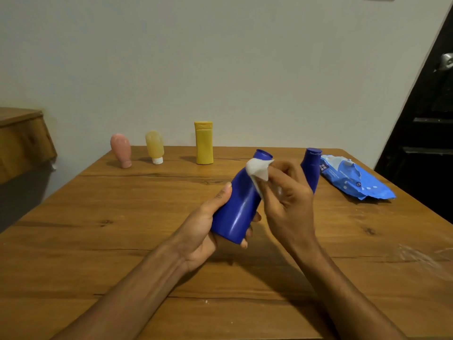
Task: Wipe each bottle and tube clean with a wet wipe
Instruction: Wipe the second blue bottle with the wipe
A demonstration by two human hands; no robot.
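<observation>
Between the curled fingers and thumb of the left hand (pixel 199 231), a glossy, tapered blue plastic bottle (pixel 239 204) tilts above the grained wooden table (pixel 122 217). Right hand (pixel 286 204) fingertips pinch a crumpled white wet wipe (pixel 258 169) against its neck.

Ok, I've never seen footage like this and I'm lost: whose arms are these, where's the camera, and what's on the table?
There is no machine here. These are a person's two bare arms, filmed by one camera worn on their head, looking forward and down. The left hand grips a blue bottle, tilted above the wooden table. The right hand holds a white wet wipe against the bottle's upper part. Along the far edge stand a pink tube, a pale yellow tube and a yellow bottle. Further right stands a second blue bottle, with a blue wipes pack lying beside it.
</observation>
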